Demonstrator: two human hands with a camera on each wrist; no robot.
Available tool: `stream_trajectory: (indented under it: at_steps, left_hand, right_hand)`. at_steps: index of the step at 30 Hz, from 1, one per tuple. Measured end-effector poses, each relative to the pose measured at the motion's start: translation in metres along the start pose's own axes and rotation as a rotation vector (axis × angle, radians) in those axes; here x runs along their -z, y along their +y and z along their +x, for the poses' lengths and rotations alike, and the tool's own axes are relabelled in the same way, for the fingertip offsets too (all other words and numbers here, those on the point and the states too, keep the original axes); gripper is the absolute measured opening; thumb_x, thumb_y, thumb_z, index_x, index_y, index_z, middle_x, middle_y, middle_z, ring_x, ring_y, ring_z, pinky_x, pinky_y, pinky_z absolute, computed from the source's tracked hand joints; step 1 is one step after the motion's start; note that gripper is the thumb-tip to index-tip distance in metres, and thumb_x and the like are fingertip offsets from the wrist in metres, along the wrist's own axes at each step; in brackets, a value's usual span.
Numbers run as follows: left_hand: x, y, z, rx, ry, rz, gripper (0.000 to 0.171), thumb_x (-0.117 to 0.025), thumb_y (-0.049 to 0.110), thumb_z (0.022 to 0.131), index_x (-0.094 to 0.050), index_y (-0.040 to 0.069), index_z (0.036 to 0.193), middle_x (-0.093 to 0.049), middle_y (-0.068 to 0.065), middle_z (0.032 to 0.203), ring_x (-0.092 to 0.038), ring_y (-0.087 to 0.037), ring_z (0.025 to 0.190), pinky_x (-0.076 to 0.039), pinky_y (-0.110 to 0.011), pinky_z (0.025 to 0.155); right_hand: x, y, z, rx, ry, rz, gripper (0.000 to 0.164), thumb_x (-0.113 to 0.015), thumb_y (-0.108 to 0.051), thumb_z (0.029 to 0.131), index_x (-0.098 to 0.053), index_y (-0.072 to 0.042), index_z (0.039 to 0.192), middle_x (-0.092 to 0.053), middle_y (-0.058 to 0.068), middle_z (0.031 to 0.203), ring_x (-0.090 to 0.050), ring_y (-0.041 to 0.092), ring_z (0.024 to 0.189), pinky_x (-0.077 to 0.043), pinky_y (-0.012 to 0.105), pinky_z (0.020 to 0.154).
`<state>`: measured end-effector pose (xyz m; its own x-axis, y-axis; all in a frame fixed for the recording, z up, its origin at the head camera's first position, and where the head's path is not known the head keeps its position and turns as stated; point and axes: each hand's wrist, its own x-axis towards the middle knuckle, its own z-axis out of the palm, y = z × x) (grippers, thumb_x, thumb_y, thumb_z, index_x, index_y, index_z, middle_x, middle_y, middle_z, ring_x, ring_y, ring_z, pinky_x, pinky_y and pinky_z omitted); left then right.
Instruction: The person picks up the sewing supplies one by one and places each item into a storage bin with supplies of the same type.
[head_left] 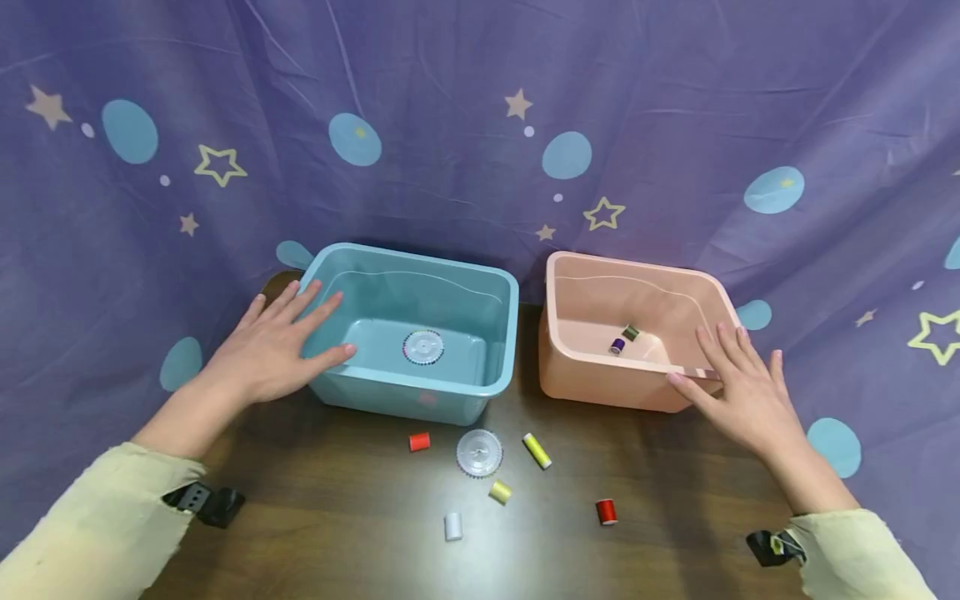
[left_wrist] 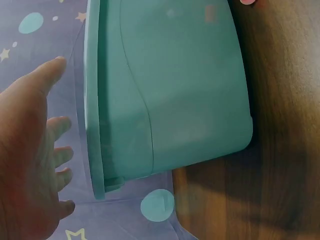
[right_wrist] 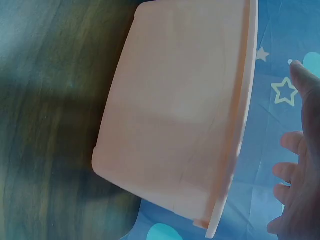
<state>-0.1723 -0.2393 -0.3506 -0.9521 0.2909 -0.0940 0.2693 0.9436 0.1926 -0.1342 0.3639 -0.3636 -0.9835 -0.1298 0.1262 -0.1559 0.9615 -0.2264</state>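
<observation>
My left hand (head_left: 272,348), fingers spread, is over the left side of a blue bin (head_left: 408,382); the left wrist view has it apart from the rim. A clear pin wheel (head_left: 423,347) lies inside that bin. At the right, my other hand (head_left: 750,400) hovers with spread fingers by the near right corner of a pink bin (head_left: 600,379). Inside the pink bin lie a green thread spool (head_left: 631,332) and a purple thread spool (head_left: 617,346). Neither hand holds anything.
In front of the bins lie a second pin wheel (head_left: 479,453), an orange-red spool (head_left: 419,442), a yellow-green spool (head_left: 537,450), a pale yellow spool (head_left: 500,492), a white spool (head_left: 453,527) and a red spool (head_left: 607,512). A purple patterned curtain (head_left: 465,75) hangs behind the wooden table (head_left: 337,517).
</observation>
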Motion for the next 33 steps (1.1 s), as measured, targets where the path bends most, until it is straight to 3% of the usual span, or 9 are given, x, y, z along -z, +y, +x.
stream_trajectory:
  at_steps: [11,18,28,33]
  left_hand:
    - [0.012,-0.006,-0.002,-0.093,0.006,0.000,0.093,-0.051,0.074,0.101,-0.023,0.020,0.172,-0.010,-0.017,0.179,-0.003,-0.043,0.164,-0.001,-0.072,0.126]
    - [0.023,-0.013,-0.006,-0.148,0.014,0.021,0.097,-0.061,0.076,0.095,-0.031,0.024,0.170,-0.017,-0.013,0.178,-0.008,-0.038,0.165,-0.003,-0.067,0.129]
    - [0.022,-0.026,-0.011,-0.251,0.095,0.040,0.094,-0.076,0.070,0.088,-0.046,0.023,0.164,-0.036,-0.017,0.171,-0.025,-0.044,0.160,-0.017,-0.069,0.126]
    - [0.018,-0.034,-0.012,-0.300,0.145,0.042,0.088,-0.079,0.064,0.088,-0.051,0.022,0.161,-0.042,-0.017,0.168,-0.031,-0.045,0.157,-0.022,-0.068,0.125]
  right_hand:
    - [0.001,-0.013,0.004,0.047,0.029,0.012,0.093,-0.064,-0.061,0.101,-0.023,-0.015,0.171,-0.018,0.022,0.175,-0.001,0.040,0.165,0.017,0.066,0.125]
    - [0.001,-0.029,0.005,0.113,0.060,0.047,0.092,-0.068,-0.056,0.100,-0.027,-0.011,0.169,-0.019,0.019,0.175,-0.003,0.037,0.165,0.013,0.066,0.126]
    - [-0.003,-0.053,0.008,0.192,0.098,0.094,0.095,-0.077,-0.052,0.095,-0.033,-0.010,0.168,-0.030,0.024,0.171,-0.012,0.038,0.164,0.006,0.069,0.127]
    - [-0.007,-0.066,0.007,0.226,0.103,0.114,0.093,-0.079,-0.050,0.094,-0.036,-0.014,0.168,-0.034,0.021,0.170,-0.020,0.040,0.163,0.003,0.068,0.128]
